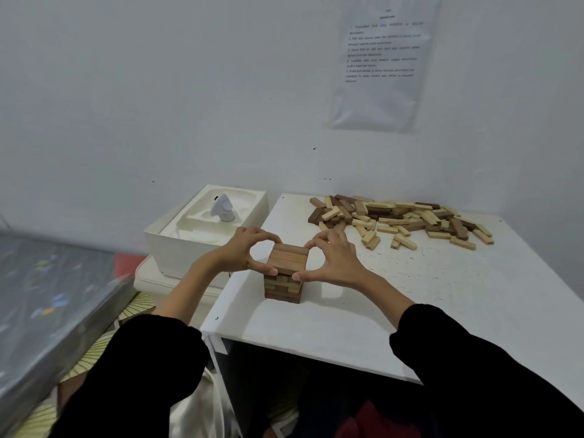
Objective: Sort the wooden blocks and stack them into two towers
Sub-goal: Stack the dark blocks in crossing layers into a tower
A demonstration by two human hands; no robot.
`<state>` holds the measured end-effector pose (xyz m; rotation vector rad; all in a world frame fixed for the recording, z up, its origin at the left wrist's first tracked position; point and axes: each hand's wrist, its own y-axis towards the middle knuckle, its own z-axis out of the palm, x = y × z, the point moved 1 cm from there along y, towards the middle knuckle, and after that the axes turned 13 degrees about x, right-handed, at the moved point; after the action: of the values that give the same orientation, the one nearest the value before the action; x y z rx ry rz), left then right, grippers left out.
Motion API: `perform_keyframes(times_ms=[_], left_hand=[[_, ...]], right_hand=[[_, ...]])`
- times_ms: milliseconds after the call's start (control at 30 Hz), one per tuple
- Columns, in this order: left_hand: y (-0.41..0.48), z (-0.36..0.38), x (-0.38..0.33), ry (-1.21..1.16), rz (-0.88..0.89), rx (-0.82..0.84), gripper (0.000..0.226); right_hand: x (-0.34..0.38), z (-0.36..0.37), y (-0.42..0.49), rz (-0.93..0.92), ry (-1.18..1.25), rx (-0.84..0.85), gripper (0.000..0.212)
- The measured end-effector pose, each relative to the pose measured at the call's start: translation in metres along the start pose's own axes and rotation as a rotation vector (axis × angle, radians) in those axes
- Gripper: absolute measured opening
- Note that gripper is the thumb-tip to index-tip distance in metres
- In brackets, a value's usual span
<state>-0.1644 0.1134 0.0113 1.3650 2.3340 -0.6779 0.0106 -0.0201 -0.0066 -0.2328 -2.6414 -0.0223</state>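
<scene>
A short tower of brown wooden blocks stands near the left edge of the white table, several layers high. My left hand pinches its top layers from the left, thumb at the near corner and fingers at the far corner. From the right, my right hand pinches the same layers the same way. At the back of the table lies a loose pile of light and dark wooden blocks.
A white box with a small white device in its moulded tray stands left of the table. A printed sheet hangs on the wall. A grey mattress lies at far left. The table's left and front edges are close to the tower.
</scene>
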Motion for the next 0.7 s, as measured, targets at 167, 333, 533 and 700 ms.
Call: perform_keyframes(times_ms=[167, 333, 533, 700], left_hand=[[0.0000, 0.0004, -0.0004, 0.016, -0.001, -0.007, 0.088], [-0.0005, -0.0002, -0.0017, -0.001, -0.004, 0.005, 0.084], [0.0010, 0.0003, 0.0036, 0.015, 0.011, -0.018, 0.063], [0.0012, 0.0022, 0.0065, 0.019, 0.010, -0.020, 0.063]], right_hand=[[0.0010, 0.0013, -0.0013, 0.011, 0.012, 0.012, 0.085], [0.0002, 0.0004, -0.0006, 0.007, -0.001, 0.006, 0.076], [0.0006, 0.0018, 0.0002, 0.003, -0.006, -0.014, 0.070], [0.0024, 0.0036, 0.0000, 0.007, 0.003, 0.011, 0.077]])
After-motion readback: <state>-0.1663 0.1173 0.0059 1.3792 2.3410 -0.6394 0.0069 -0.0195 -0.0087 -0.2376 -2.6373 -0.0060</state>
